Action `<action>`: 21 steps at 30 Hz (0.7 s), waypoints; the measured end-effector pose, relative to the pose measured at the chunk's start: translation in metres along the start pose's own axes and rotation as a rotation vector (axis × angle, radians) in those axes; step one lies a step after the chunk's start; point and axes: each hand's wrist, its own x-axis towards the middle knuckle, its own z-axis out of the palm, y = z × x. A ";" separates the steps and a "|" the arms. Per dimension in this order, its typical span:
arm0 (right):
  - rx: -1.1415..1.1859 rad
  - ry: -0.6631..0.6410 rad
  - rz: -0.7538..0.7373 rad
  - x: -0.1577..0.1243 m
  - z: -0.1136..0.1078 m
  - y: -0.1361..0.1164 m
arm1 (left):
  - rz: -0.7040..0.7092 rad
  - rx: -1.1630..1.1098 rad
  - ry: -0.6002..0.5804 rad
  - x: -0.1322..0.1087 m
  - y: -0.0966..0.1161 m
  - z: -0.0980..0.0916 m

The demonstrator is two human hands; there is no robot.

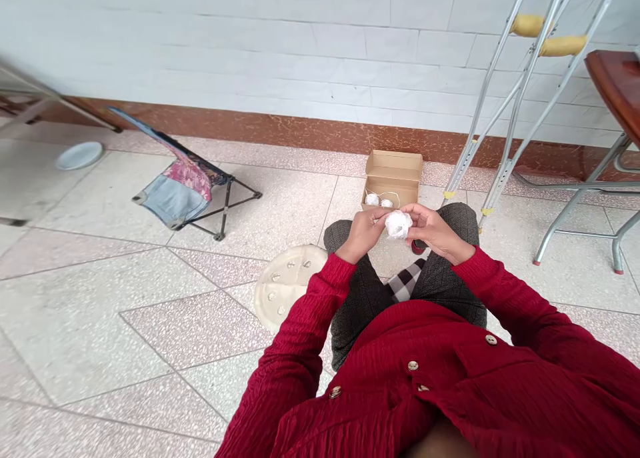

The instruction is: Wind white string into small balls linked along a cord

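Observation:
A small white ball of thread or yarn (398, 224) sits between both hands, held above my knees. My left hand (363, 233) grips its left side with the fingers curled round it. My right hand (433, 231) holds the right side, fingers bent over the top. An open cardboard box (393, 177) stands on the floor just beyond my knees, with two more white balls (378, 200) and a loose strand inside. Red sleeves cover both arms.
A round cream stool seat or lid (286, 284) lies by my left knee. A folded camp chair (186, 182) lies at the left, with a white plate (79, 155) farther left. Crutches (520, 85) lean on the wall; a table with metal legs (595, 178) stands at right.

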 end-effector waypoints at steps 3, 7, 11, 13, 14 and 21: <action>0.029 0.087 -0.024 0.006 0.003 -0.009 | -0.100 -0.026 -0.008 -0.010 -0.005 0.017; -0.023 0.199 -0.104 0.022 -0.003 -0.013 | -0.102 0.001 -0.075 -0.023 -0.004 0.024; -0.061 0.289 -0.169 0.038 -0.011 -0.017 | -0.057 0.126 -0.169 -0.026 0.003 0.022; 0.007 0.292 -0.148 0.044 -0.014 -0.019 | -0.032 0.210 -0.191 -0.023 0.006 0.021; 0.050 0.286 -0.133 0.047 -0.015 -0.019 | -0.019 0.253 -0.195 -0.021 0.008 0.022; -0.209 0.429 -0.226 0.064 -0.038 0.000 | 0.090 0.427 -0.227 -0.019 0.013 0.029</action>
